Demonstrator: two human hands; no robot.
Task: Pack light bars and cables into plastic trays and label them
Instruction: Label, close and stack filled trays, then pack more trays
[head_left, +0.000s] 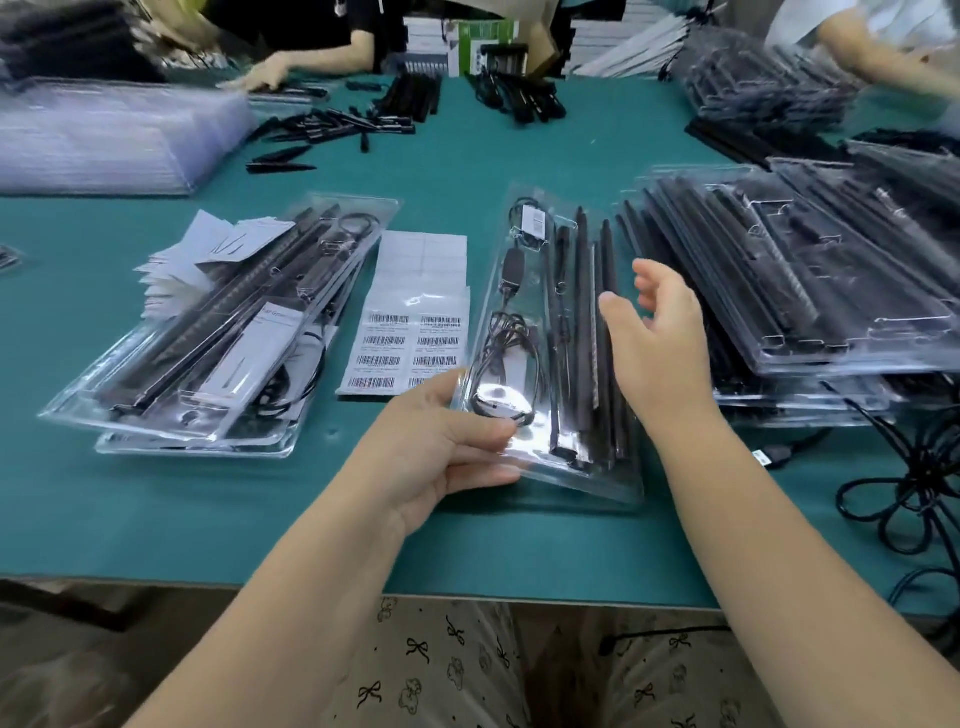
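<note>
A clear plastic tray (613, 480) lies lengthwise in front of me on the green table, holding black light bars (584, 312) and a coiled black cable (506, 358). My left hand (447, 441) grips the tray's near left corner, thumb on top. My right hand (657, 338) hovers over the tray's right side with fingers spread and holds nothing. A sheet of barcode labels (402, 345) lies just left of the tray.
Packed trays with paper cards (208, 332) are stacked at the left, more filled trays (810, 280) at the right. Empty trays (109, 140) sit far left. Loose black cables (914, 488) trail at the right edge. Other people's hands (265, 73) work across the table.
</note>
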